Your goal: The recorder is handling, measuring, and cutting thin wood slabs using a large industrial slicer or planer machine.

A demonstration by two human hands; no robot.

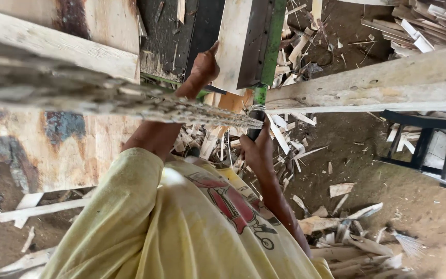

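Wood scraps litter a dirt floor. Left hand presses flat, fingers extended, against a pale board on the bench. Right hand is clenched around a green lever's dark handle just below it.

Dirt floor strewn with wood offcuts

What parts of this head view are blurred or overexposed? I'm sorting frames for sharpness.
Head view: the close rough beam across the left is smeared and out of focus; the yellow sleeve glares in sunlight; the left hand and right hand on the green bar stay fairly sharp in shade.
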